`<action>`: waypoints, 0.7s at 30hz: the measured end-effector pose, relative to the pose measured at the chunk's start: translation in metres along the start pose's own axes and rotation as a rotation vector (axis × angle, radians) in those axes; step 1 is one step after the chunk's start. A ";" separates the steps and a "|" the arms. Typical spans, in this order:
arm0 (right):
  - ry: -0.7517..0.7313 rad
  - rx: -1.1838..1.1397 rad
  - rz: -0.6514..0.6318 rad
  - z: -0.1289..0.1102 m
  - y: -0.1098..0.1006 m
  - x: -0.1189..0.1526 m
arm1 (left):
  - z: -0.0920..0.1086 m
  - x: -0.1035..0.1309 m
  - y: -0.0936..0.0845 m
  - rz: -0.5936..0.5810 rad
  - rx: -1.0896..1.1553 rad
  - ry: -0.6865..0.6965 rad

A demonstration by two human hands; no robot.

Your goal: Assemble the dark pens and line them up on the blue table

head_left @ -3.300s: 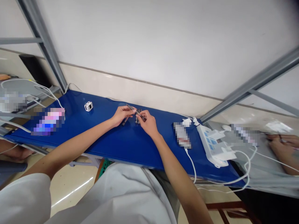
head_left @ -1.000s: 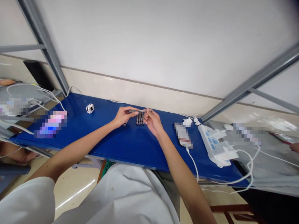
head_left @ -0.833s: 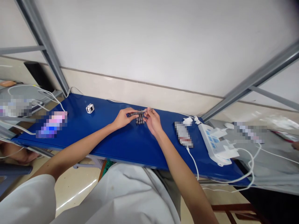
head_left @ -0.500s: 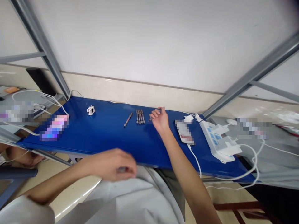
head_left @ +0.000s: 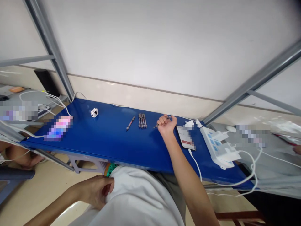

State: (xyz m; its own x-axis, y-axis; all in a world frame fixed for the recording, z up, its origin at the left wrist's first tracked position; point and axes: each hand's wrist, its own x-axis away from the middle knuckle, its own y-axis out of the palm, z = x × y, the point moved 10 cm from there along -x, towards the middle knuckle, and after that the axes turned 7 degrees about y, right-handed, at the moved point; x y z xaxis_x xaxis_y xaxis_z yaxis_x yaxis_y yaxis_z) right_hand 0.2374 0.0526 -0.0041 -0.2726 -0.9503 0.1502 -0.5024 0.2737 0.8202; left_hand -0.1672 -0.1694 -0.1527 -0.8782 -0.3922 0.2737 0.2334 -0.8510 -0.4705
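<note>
Over the far right part of the blue table (head_left: 105,138), my right hand (head_left: 166,125) is closed around a pen (head_left: 155,126). The pen's tip sticks out on the left, and its other end shows by the thumb. Left of this hand, several matching pens (head_left: 142,121) lie side by side in a tight row. A single pen (head_left: 130,123) lies slanted, apart from the row, further left. My left hand (head_left: 98,190) is low, off the table's front edge, with fingers curled against the light shirt (head_left: 136,194); whether it pinches the cloth is hidden.
Right of my right hand lies a phone (head_left: 185,138) on a white cable, beside a white power strip (head_left: 216,147) with plugs. A small white case-like object (head_left: 94,112) and another phone (head_left: 58,128) are at left. Metal posts (head_left: 50,47) flank the table; a wall stands behind.
My left hand has dropped down and left, from above my lap to the side of the shirt. The right hand has closed more around its pen. The camera view has shifted slightly.
</note>
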 end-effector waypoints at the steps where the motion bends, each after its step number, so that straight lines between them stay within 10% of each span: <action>1: 0.011 0.009 -0.002 0.001 0.000 0.000 | 0.002 -0.004 -0.002 -0.012 -0.049 0.006; 13: -0.144 0.117 -0.058 -0.011 0.003 0.001 | 0.057 -0.025 -0.015 -0.059 -0.260 0.244; 18: -0.166 0.286 -0.056 -0.006 0.005 -0.008 | 0.163 -0.055 -0.109 0.145 -0.027 0.571; 21: -0.299 0.602 -0.008 -0.009 0.005 -0.007 | 0.180 -0.107 -0.195 0.453 -0.169 0.569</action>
State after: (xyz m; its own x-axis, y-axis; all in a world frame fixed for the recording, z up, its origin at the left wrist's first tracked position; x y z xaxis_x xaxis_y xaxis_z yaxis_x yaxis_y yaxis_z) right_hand 0.2438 0.0593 0.0042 -0.4389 -0.8945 -0.0853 -0.8517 0.3838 0.3568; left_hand -0.0433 -0.0241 0.0611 -0.8026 -0.4114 -0.4320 0.5965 -0.5661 -0.5689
